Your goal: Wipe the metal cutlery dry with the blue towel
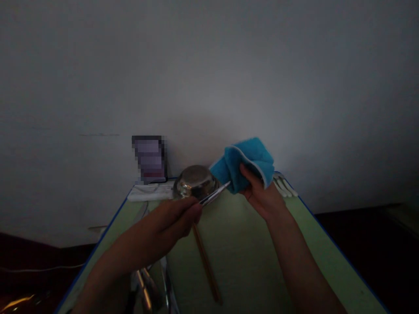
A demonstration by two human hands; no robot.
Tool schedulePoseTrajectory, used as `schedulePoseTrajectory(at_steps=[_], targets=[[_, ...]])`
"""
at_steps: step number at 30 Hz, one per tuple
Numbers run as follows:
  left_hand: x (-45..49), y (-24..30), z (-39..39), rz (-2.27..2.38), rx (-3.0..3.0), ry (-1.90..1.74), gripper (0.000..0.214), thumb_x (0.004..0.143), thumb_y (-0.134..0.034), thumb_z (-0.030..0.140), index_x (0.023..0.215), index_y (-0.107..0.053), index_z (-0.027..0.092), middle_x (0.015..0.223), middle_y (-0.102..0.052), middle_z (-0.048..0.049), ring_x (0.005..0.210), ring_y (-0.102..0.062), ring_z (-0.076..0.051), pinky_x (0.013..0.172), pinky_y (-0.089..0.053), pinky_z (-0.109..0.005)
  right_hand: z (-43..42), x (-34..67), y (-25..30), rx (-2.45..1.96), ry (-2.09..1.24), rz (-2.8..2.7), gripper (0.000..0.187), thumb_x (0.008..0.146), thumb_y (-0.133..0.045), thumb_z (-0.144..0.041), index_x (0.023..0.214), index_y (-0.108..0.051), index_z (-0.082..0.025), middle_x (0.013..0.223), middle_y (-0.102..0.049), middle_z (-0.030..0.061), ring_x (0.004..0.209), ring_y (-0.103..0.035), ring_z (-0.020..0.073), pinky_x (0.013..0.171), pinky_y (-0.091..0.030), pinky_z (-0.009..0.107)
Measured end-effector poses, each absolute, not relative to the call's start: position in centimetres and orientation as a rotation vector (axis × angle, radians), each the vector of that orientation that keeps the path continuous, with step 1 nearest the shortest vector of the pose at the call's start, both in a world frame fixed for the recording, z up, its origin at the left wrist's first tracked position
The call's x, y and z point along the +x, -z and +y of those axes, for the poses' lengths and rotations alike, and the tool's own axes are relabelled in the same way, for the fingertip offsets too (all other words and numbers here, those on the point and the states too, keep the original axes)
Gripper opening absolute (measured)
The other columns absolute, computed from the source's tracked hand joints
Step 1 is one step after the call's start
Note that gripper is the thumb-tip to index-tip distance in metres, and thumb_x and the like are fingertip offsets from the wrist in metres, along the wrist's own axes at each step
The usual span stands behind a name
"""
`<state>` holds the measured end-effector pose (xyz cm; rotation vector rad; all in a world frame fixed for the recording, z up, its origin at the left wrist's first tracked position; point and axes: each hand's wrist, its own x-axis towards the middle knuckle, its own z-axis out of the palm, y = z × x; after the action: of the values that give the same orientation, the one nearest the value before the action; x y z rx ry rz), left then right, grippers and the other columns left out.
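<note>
My left hand (175, 218) is closed around the handle end of a thin metal utensil (215, 195), holding it above the table. The utensil's far end goes into a blue cloth (247, 162). My right hand (258, 192) grips that cloth, bunched around the utensil's tip. Just behind the two hands, a shiny metal bowl (195, 181) sits on the green table (242, 257).
A wooden stick (206, 261) lies on the table beneath my left hand. Metal utensils (149, 288) lie at the near left edge. A folded white cloth (149, 192) and a small screen (149, 159) stand at the back left, pale utensils (285, 186) at the back right. A wall is close behind.
</note>
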<state>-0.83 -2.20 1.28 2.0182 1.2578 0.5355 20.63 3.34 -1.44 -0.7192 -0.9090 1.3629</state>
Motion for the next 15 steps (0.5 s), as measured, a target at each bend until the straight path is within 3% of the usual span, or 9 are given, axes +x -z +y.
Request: schedulePoseTrajectory(at_steps=[5,11,15], targets=[[-2.0,-2.8,-2.6,1.227,2.039,-0.547,0.032,0.087,-0.038,0.042,0.068,-0.051,0.021,0.058,-0.045,0.0031,0.054,-0.044,-0.012,0.051,-0.039,-0.022,2.6,21.0,0.2,-0.795,-1.262,-1.165,0.029,0.072,-0.065,-0.037,0.099,-0.064,-0.028,0.092,-0.071,0.0043,0.074,-0.068,0.0192,0.056,-0.056,0.031],[-0.9,-3.0,-3.0,1.228,2.124,-0.554,0.034,0.089,-0.034,0.040,0.069,-0.053,0.020,0.058,-0.045,0.0039,0.054,-0.046,-0.011,0.051,-0.038,-0.022,1.2,20.4,-1.5,-0.794,-1.267,-1.315,0.023,0.081,-0.054,-0.039,0.097,-0.063,-0.024,0.078,-0.071,0.0038,0.049,-0.063,0.0154,0.036,-0.050,0.025],[0.3,-2.2,-2.9,1.211,2.219,-0.517,0.035,0.091,-0.035,0.038,0.065,-0.049,0.019,0.055,-0.041,0.0058,0.051,-0.043,-0.009,0.049,-0.033,-0.021,1.5,19.9,-0.5,-0.853,-1.080,-1.260,0.023,0.080,-0.056,-0.038,0.095,-0.063,-0.023,0.076,-0.070,0.0025,0.040,-0.057,0.0103,0.035,-0.048,0.022]])
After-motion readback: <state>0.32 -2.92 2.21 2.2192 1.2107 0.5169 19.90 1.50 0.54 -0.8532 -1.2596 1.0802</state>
